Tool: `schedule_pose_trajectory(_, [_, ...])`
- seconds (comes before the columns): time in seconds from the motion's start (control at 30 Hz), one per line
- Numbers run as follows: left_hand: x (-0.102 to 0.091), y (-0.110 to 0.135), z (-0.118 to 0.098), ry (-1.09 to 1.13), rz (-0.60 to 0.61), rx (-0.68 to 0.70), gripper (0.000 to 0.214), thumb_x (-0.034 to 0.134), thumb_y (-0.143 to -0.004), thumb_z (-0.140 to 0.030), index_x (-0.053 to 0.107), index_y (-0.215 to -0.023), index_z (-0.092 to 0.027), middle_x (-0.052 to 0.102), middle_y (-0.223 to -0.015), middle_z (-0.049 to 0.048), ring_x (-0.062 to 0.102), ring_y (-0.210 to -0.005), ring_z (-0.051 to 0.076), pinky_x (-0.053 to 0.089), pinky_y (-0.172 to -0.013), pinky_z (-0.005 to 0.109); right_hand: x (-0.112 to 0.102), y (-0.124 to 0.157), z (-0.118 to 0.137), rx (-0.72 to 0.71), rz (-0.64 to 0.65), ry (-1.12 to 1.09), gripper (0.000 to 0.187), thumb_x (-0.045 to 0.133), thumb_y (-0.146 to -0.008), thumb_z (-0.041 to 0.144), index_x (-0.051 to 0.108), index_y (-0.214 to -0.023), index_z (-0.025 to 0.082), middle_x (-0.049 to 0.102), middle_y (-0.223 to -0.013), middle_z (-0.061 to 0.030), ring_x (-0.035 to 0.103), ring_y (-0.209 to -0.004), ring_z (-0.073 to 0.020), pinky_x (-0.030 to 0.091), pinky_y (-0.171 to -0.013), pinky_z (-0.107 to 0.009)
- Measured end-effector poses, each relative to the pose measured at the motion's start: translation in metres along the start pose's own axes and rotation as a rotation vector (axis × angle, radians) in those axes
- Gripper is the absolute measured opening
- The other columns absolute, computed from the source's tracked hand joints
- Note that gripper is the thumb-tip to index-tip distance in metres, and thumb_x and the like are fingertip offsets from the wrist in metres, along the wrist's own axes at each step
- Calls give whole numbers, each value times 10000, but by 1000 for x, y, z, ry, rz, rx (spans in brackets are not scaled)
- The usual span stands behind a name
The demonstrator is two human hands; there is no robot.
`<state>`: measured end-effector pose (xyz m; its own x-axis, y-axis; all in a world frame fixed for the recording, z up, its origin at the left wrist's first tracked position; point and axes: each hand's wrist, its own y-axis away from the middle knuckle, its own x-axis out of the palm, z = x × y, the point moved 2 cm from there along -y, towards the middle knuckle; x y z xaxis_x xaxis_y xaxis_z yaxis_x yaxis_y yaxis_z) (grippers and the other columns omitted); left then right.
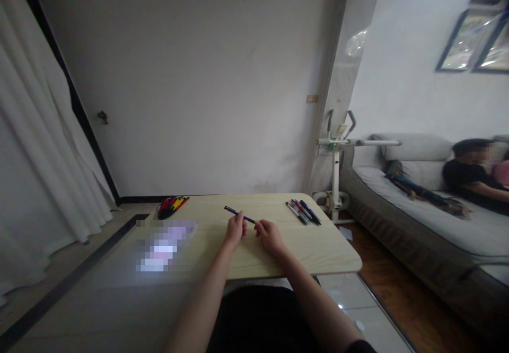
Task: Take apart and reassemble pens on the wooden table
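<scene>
Plainly, both hands share one blue pen (239,214) above the table (318,247).
Head view: left hand (235,230) pinches the barrel and right hand (268,235) grips the near end, probably to steady it; loose pens (304,211) lie beyond the right fingers, and a red-and-yellow bundle (172,206) beyond the left.

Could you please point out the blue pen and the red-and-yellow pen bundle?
blue pen (233,211): head view, on the bare shaft.
red-and-yellow pen bundle (172,205): head view, on the bundle's middle.
</scene>
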<state>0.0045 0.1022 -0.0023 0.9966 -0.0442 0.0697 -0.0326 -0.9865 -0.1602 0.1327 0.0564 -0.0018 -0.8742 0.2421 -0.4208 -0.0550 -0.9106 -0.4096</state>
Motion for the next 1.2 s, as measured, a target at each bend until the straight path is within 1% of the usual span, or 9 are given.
schedule_pose_trajectory(0.17, [-1,0,1,-9,18,20,449,387,-727,-574,390,-507,-184,415,-363,-35,386,-301,81,283,-340,202,-1,0,1,4,2,1,313,398,-815,338,595,-669,143,588,-570,-21,513,-536,-119,345,-523,-202])
schedule_pose_trajectory(0.4, [-1,-2,2,-31,8,10,454,388,-729,-573,371,-492,-187,422,-364,-34,385,-305,82,296,-350,202,-2,0,2,26,10,3,289,421,-801,315,600,-653,144,607,-599,-26,517,-551,-120,351,-536,-207])
schedule_pose_trajectory(0.67, [-1,1,-2,-81,13,32,492,352,-743,-580,370,-444,-189,402,-333,-25,379,-302,85,297,-362,209,-2,0,3,52,-16,-21,224,464,-771,310,600,-698,148,619,-627,-31,529,-579,-133,370,-559,-220])
schedule_pose_trajectory(0.9, [-2,2,-1,-117,14,24,512,354,-747,-574,406,-425,-179,401,-334,-16,379,-302,84,293,-359,207,-2,-1,-1,45,-31,-56,201,484,-759,299,606,-716,146,622,-628,-29,529,-571,-127,367,-546,-214])
schedule_pose_trajectory(1.07, [-3,3,-3,-122,-11,31,521,346,-751,-569,404,-407,-182,401,-319,-10,384,-300,91,299,-365,213,-2,0,2,41,-25,-55,228,486,-761,328,605,-704,142,615,-620,-29,518,-557,-125,357,-525,-209])
schedule_pose_trajectory(1.2, [-3,3,-4,-110,-22,32,516,337,-764,-540,400,-395,-184,399,-316,-8,389,-306,95,310,-376,213,-2,-1,4,50,-10,-29,309,441,-785,377,606,-685,137,607,-605,-33,503,-534,-120,346,-505,-207])
